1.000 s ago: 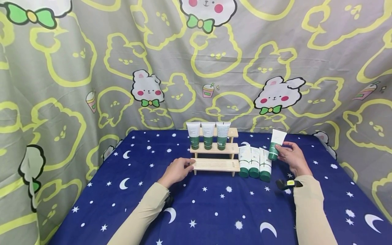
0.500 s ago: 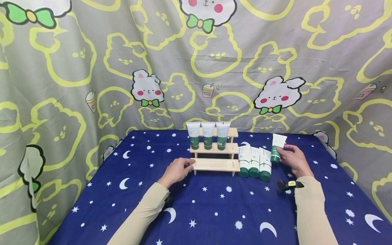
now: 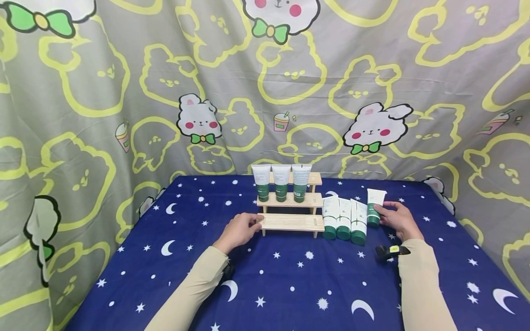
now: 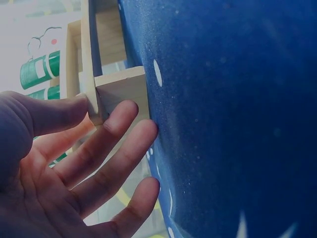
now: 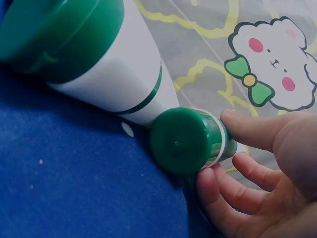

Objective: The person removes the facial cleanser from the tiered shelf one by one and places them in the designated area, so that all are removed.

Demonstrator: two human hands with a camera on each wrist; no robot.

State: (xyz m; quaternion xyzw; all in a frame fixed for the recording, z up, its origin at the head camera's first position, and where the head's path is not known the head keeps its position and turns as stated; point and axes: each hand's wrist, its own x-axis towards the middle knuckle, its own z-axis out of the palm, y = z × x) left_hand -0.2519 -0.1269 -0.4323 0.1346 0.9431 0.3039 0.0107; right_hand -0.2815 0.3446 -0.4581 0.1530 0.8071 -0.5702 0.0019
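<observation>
One grey curtain [image 3: 244,78] printed with yellow outlines and white rabbits hangs behind your work. Before it spreads the dark blue tablecloth [image 3: 290,308] with white moons and stars. Your beige sleeves [image 3: 422,289] reach in over that cloth.

In front of you is the three-tier wooden stand [image 3: 291,222]. Three white-and-green squeeze tubes [image 3: 281,181] stand on its middle tier in a row, caps down. Just beside the stand, on your right, lie three more tubes [image 3: 343,214], side by side with their green ends towards you.

Your left hand [image 3: 239,228] is at the left end of the lowest tier. You have your thumb against the board's edge and bent fingers round the end of it, with the outer fingers spread loosely.

Your right hand [image 3: 398,219] pinches a single squeeze tube [image 3: 375,198], the gap between thumb and fingers closed down to its width. You hold it near upright, leaning a little, just beyond the outermost lying tube. It sits on the left of your hand, at your fingertips rather than in the palm: its pale flat end rises above the grip, and its round green cap [image 5: 178,141] pokes out below. Whether that cap touches the cloth, you cannot tell from here.
</observation>
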